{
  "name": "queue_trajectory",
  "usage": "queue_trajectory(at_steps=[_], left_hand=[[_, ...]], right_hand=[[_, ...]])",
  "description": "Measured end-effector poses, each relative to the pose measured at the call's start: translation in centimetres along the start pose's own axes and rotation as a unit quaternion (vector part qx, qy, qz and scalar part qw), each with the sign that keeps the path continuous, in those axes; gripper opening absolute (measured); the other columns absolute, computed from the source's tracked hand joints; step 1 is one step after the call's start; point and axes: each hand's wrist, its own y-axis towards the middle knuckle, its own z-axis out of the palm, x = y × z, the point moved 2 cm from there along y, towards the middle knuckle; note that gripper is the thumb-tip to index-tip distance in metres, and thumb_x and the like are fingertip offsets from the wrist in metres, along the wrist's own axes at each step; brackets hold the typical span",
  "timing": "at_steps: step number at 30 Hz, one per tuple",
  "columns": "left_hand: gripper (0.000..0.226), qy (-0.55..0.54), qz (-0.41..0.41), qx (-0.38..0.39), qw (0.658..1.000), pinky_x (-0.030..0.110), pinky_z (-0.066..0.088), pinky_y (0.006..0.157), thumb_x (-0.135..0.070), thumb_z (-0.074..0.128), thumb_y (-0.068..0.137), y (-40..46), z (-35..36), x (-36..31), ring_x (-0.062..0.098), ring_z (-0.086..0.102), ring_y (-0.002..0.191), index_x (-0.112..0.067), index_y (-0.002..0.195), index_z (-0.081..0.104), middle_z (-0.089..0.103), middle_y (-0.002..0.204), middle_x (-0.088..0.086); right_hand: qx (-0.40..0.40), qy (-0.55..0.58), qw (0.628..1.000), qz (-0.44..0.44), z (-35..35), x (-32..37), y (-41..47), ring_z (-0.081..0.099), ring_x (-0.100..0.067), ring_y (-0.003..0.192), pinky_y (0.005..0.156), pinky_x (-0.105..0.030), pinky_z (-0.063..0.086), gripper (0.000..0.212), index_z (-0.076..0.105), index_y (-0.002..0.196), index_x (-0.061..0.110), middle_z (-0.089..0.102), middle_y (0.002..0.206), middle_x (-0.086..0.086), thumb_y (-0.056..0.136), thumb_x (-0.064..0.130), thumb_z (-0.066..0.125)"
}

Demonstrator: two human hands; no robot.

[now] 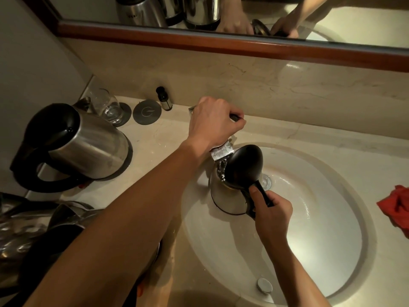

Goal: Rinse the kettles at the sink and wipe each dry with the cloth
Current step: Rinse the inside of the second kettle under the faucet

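Observation:
A steel kettle (225,196) with its black lid (243,167) flipped open stands in the white sink (332,251) under the tap spout (221,151). Water runs from the spout into the kettle's mouth. My right hand (273,211) grips the kettle's black handle. My left hand (214,120) grips the tap lever at the back of the basin. A second steel kettle (88,147) with a black lid and handle stands on the counter at the left. A third kettle (33,229) lies partly hidden under my left forearm. A red cloth (396,204) lies at the right edge.
A drinking glass (106,107) on a coaster, a round grey coaster (147,111) and a small dark bottle (163,98) stand along the back wall. A mirror (221,16) above reflects the kettles and hands. A sink plug (264,284) rests on the basin's near rim.

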Motion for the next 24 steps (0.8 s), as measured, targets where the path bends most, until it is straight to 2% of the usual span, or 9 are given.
queue_trajectory(at_steps=[3,6,9,12,16,21,24], left_hand=[[0.02,-0.005,0.002,-0.001,1.0,0.027,0.039,0.076,-0.043,0.063,0.085,0.02,-0.05,0.01,0.019,0.065,0.082,-0.033,0.091,0.079,0.075,0.079,-0.008],[0.02,-0.003,0.002,-0.002,1.0,0.029,0.042,0.079,-0.044,0.063,0.085,0.02,0.05,0.06,0.02,0.065,0.082,-0.033,0.09,0.079,0.075,0.079,-0.008],[0.02,-0.006,0.001,-0.003,1.0,0.027,0.038,0.074,-0.044,0.063,0.084,0.05,0.04,0.1,0.02,0.065,0.081,-0.033,0.09,0.079,0.075,0.077,-0.007],[0.02,-0.004,0.0,-0.003,1.0,0.026,0.033,0.073,-0.043,0.063,0.085,0.03,0.0,0.01,0.02,0.065,0.081,-0.033,0.09,0.079,0.075,0.077,-0.007],[0.02,-0.005,-0.001,-0.004,1.0,0.027,0.036,0.075,-0.043,0.063,0.085,0.05,-0.06,-0.04,0.019,0.065,0.081,-0.033,0.09,0.079,0.075,0.077,-0.008],[0.021,-0.001,-0.003,0.0,1.0,0.03,0.042,0.08,-0.043,0.063,0.085,0.09,-0.05,-0.04,0.022,0.065,0.085,-0.033,0.092,0.079,0.076,0.081,-0.006],[0.021,-0.001,-0.006,0.001,1.0,0.03,0.043,0.079,-0.044,0.062,0.085,0.08,-0.01,0.01,0.021,0.065,0.084,-0.033,0.092,0.079,0.076,0.08,-0.006]], right_hand=[[0.002,0.002,1.0,-0.002,-0.06,-0.09,-0.04,0.038,-0.03,0.054,0.055,-0.039,0.036,0.077,0.057,0.063,-0.012,0.046,0.059,-0.032,0.074,0.064,0.064],[0.005,0.004,1.0,0.001,-0.03,-0.06,-0.05,0.038,-0.027,0.055,0.053,-0.044,0.038,0.076,0.056,0.064,-0.012,0.047,0.059,-0.032,0.075,0.063,0.064],[0.002,0.001,1.0,0.006,0.08,-0.18,0.0,0.038,-0.027,0.054,0.052,-0.047,0.041,0.079,0.056,0.064,-0.012,0.046,0.059,-0.033,0.074,0.065,0.066],[0.003,0.009,1.0,0.02,0.12,-0.27,-0.02,0.041,-0.03,0.053,0.053,-0.053,0.047,0.091,0.055,0.065,-0.012,0.046,0.061,-0.034,0.069,0.078,0.072],[0.003,0.004,1.0,0.006,0.07,0.04,-0.05,0.037,-0.025,0.055,0.053,-0.046,0.038,0.081,0.055,0.065,-0.014,0.045,0.059,-0.033,0.073,0.066,0.066],[-0.001,-0.006,1.0,0.009,0.07,-0.16,-0.02,0.043,-0.043,0.054,0.054,-0.054,0.047,0.078,0.059,0.067,-0.013,0.048,0.06,-0.034,0.074,0.064,0.066],[-0.006,0.001,1.0,0.007,0.03,-0.08,-0.04,0.042,-0.038,0.052,0.054,-0.056,0.048,0.078,0.058,0.066,-0.013,0.047,0.06,-0.034,0.074,0.064,0.067]])
